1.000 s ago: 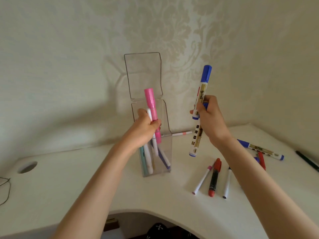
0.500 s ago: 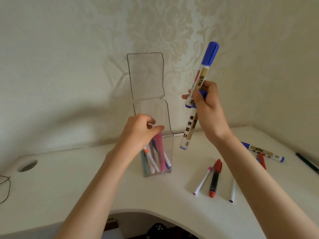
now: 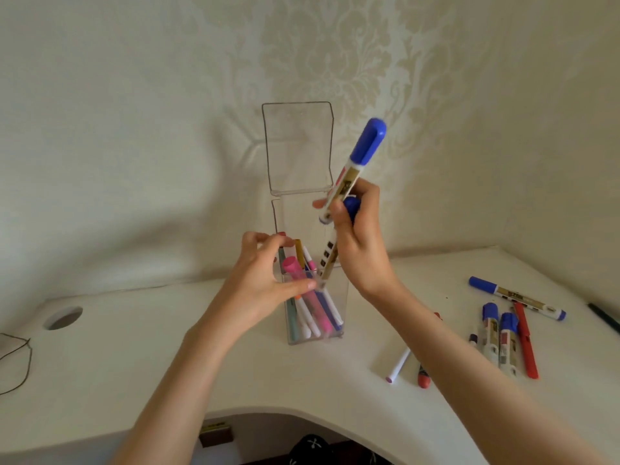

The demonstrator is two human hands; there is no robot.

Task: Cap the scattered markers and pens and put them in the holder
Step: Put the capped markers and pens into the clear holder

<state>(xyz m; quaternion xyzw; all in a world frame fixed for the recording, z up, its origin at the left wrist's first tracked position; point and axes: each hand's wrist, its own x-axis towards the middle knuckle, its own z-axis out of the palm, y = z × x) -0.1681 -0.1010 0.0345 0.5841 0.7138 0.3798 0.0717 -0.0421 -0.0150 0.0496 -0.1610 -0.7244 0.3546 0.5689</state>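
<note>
A clear acrylic holder (image 3: 344, 298) stands mid-desk with its lid (image 3: 298, 146) hinged upright. Inside it lean a pink marker (image 3: 303, 290) and several thin pens. My left hand (image 3: 258, 286) hovers at the holder's mouth, fingers loosely spread and holding nothing, the thumb near the front rim. My right hand (image 3: 360, 243) grips two blue-capped markers: one (image 3: 364, 152) points up and the other (image 3: 327, 260) slants down, its lower end just inside the holder. On the desk to the right lie three blue markers (image 3: 516, 298), a red pen (image 3: 525, 340), a white thin pen (image 3: 399, 364) and a red marker (image 3: 423, 379).
The white desk (image 3: 134, 357) has a cable hole (image 3: 63, 317) at the left, with a thin wire (image 3: 20, 360) beside it. A dark pen (image 3: 604, 317) lies at the far right edge. The desk's front edge curves inward, and the wall stands close behind the holder.
My left hand lowered the pink marker into the holder and let it go. My right hand moved left and down, bringing the lower blue marker's end into the holder.
</note>
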